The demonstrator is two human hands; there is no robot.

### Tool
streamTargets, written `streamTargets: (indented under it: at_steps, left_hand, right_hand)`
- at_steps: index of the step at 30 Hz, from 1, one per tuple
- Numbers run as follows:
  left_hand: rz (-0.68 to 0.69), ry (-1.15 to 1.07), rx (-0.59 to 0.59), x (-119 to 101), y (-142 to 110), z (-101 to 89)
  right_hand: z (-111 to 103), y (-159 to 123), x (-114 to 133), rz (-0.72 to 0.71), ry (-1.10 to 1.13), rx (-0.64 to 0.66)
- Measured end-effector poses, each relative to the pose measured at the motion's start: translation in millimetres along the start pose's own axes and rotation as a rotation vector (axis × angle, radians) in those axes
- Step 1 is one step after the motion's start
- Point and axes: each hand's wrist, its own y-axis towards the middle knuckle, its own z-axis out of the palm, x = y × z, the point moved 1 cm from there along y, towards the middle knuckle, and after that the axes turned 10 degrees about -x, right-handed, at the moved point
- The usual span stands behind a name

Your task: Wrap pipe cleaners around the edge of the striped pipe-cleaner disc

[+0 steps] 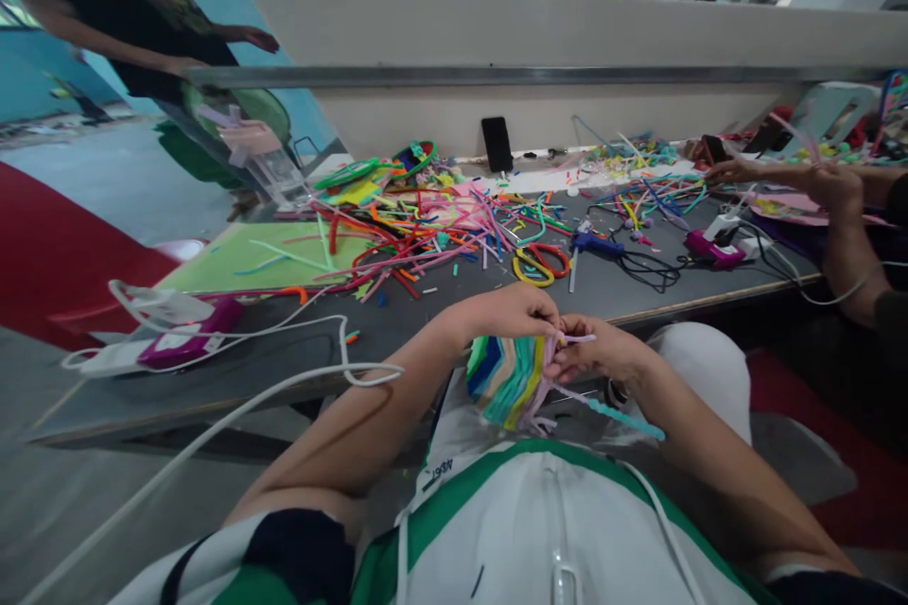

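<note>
Over my lap is a striped panel of pipe cleaners (507, 378), with zigzag bands of green, blue, beige, teal, yellow and pink. My left hand (515, 310) is closed on its upper right edge, thumb and fingers pinching near the pink band. Right beside it, my right hand (592, 350) pinches a pink pipe cleaner at that same edge; a short pink end sticks out past the fingers. A twisted pink and turquoise pipe cleaner (624, 418) trails from the panel below my right hand. The fingertips partly hide the spot where the strands meet.
Loose pipe cleaners (454, 222) heap on the grey table (454, 288). Scissors (543, 265) and a blue glue gun (600, 244) lie near its front edge. A white cable (234, 430) crosses at left. Another person's hands (829, 184) work at right; someone stands at left.
</note>
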Motion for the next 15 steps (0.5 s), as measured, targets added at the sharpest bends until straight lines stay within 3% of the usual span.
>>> streamTargets:
  at_steps: [5, 9, 15]
  left_hand:
    - [0.019, -0.028, 0.02, 6, 0, -0.3]
    - [0.018, -0.095, 0.055, 8, 2, 3.5]
    - [0.009, -0.114, 0.088, 8, 4, 8.6]
  right_hand:
    - [-21, 6, -4, -0.058, -0.028, 0.146]
    - [-34, 9, -4, -0.071, -0.131, 0.138]
    - [-31, 4, 1, -0.004, -0.187, 0.168]
